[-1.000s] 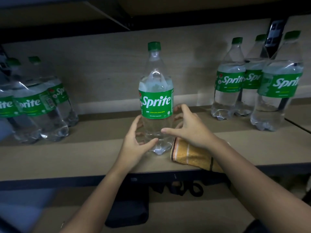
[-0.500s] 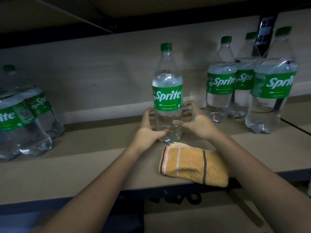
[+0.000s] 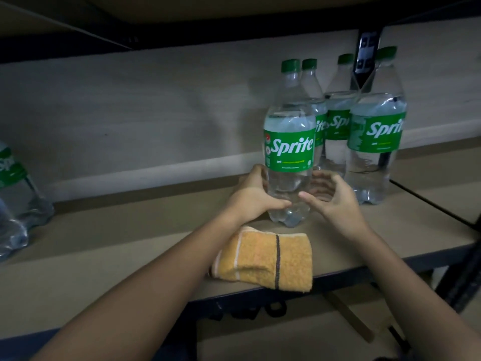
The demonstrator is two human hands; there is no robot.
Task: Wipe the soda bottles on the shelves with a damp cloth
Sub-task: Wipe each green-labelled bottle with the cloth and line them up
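Note:
A clear Sprite bottle (image 3: 289, 152) with a green label and cap stands upright on the shelf board (image 3: 130, 238), close against a group of three like bottles (image 3: 377, 134) on its right. My left hand (image 3: 250, 201) grips its lower body, fingers behind and thumb in front. My right hand (image 3: 335, 204) is cupped beside the bottle's right side with the fingers loosely curved; only the thumb tip reaches the front. A folded orange cloth (image 3: 265, 261) with a dark stripe lies at the shelf's front edge, partly under my left forearm.
More Sprite bottles (image 3: 15, 188) stand at the far left. A dark metal upright (image 3: 364, 56) rises behind the right group. Another shelf board (image 3: 286, 334) lies below, with dark straps hanging under the front edge.
The bottle has slid right and back between my hands until it stands next to the right group. My right hand has loosened from it. The cloth stayed put.

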